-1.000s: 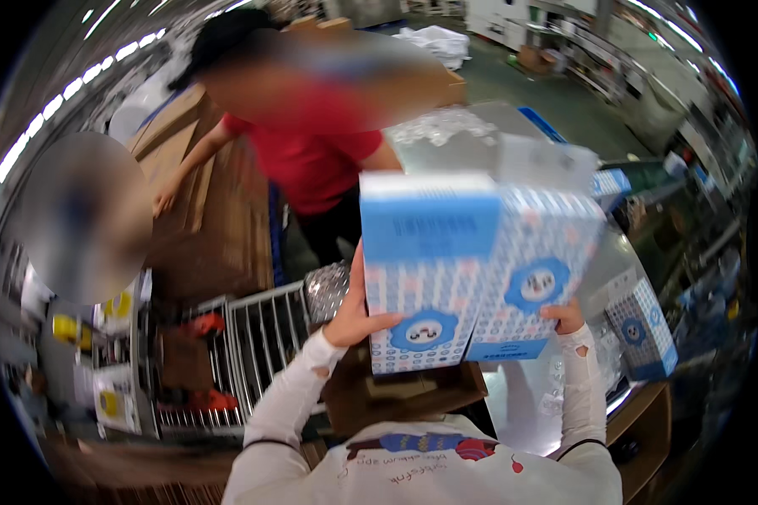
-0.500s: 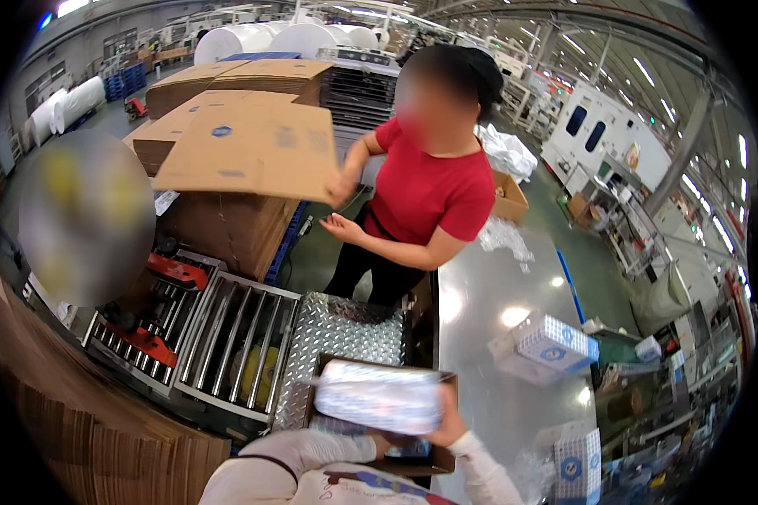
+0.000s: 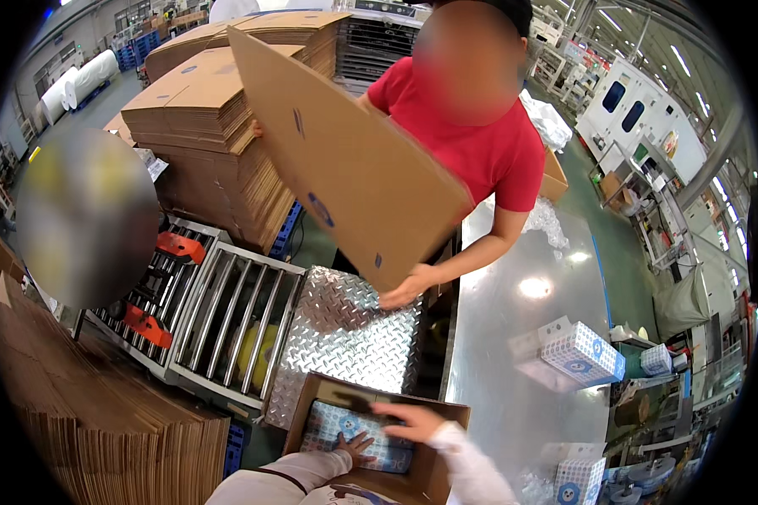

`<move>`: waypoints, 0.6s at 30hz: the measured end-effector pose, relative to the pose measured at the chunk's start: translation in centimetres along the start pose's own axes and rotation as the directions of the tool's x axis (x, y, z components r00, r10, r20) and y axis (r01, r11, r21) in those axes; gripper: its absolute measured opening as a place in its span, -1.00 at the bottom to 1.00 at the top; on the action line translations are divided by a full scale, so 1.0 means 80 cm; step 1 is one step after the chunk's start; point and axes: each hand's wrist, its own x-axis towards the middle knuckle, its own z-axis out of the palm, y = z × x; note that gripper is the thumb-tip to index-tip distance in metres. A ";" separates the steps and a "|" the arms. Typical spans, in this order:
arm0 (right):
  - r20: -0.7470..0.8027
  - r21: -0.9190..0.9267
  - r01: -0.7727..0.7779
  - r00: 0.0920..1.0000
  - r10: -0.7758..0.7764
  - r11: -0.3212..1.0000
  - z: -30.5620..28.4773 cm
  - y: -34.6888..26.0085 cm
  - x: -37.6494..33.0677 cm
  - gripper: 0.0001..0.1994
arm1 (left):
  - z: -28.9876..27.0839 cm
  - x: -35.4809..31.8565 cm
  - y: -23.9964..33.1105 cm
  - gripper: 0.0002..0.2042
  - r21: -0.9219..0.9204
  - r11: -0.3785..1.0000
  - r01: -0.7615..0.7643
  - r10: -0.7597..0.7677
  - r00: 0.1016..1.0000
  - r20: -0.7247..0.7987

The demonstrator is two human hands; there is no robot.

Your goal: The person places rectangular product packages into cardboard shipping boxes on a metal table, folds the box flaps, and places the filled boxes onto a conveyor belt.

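An open brown carton (image 3: 315,398) sits at the bottom, on the near edge of a diamond-plate metal surface (image 3: 345,332). Inside it lies a blue-and-white patterned pack (image 3: 322,426). My left hand (image 3: 355,446) presses flat on that pack, fingers spread. My right hand (image 3: 407,419) hovers just above it in the carton, fingers extended. Across the table a co-worker in a red shirt (image 3: 472,143) holds a flat brown cardboard sheet (image 3: 345,164) tilted in both hands.
A roller conveyor (image 3: 227,316) runs to the left of the plate. Stacks of flat cardboard stand at the lower left (image 3: 84,421) and behind the co-worker (image 3: 202,126). Blue-and-white boxes (image 3: 583,352) rest on the shiny steel table (image 3: 522,370) at right.
The packs I held up a second ago have gone down into the carton, and both hands now rest in it. The co-worker has picked up a flat cardboard sheet.
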 end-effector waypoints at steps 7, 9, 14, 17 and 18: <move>-0.947 0.176 -0.981 -0.147 0.287 0.079 -0.402 0.169 -0.396 -0.07 | -0.047 0.036 -0.009 -0.26 0.111 0.972 -0.206 0.194 0.975 0.113; -0.840 0.206 -0.975 -0.218 0.497 -0.081 -0.452 0.188 -0.396 -0.15 | -0.049 0.045 0.004 -0.33 0.013 0.991 -0.131 0.129 0.989 0.074; -0.875 0.084 -0.996 -0.066 0.479 0.016 -0.443 0.192 -0.321 -0.38 | -0.020 0.044 -0.007 -0.52 -0.308 0.943 -0.123 -0.018 0.908 -0.419; -0.912 -0.072 -0.987 0.122 0.393 0.141 -0.359 0.182 -0.335 -0.57 | -0.114 -0.062 0.021 -0.52 -0.150 0.986 -0.071 -0.005 0.890 -0.456; -0.933 -0.096 -0.978 0.153 0.325 0.183 -0.330 0.174 -0.347 -0.65 | -0.112 -0.061 0.018 -0.50 -0.091 0.992 -0.093 0.037 0.873 -0.487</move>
